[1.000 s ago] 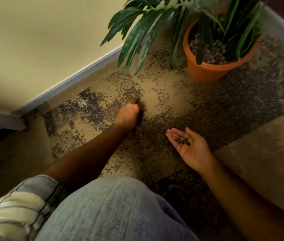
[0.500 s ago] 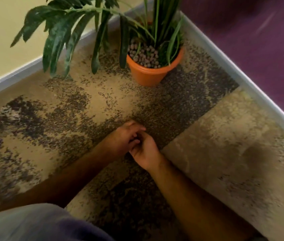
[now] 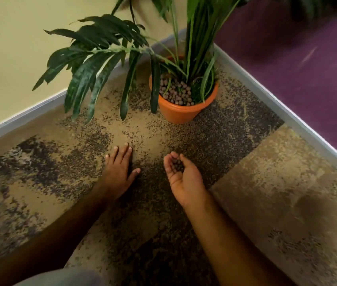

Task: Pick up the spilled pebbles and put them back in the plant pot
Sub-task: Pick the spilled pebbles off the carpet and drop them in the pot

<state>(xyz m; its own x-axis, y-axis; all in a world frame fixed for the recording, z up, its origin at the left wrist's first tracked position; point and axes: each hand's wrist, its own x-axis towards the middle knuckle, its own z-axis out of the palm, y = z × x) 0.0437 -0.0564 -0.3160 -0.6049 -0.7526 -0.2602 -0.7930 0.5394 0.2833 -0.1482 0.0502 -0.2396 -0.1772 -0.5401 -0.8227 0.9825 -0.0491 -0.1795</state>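
Note:
An orange plant pot [image 3: 181, 112] stands on the carpet in the corner, filled with brown-grey pebbles [image 3: 176, 92] around a green plant. My right hand [image 3: 181, 176] is cupped palm up in front of the pot, with a small heap of dark pebbles [image 3: 177, 165] in its palm. My left hand [image 3: 119, 168] lies flat on the carpet to the left of it, palm down, fingers spread, nothing in it. Loose pebbles on the speckled carpet are hard to tell from its pattern.
Long green leaves [image 3: 101, 65] hang out to the left of the pot, above the floor. A grey skirting board [image 3: 21, 118] runs along the yellow wall at left. Another skirting board [image 3: 287, 112] borders the purple wall at right. My knee [image 3: 60, 277] shows at the bottom.
My two hands were together half a second ago. They have since parted: the left went flat onto the carpet, the right turned palm up with pebbles. The view shifted towards the pot.

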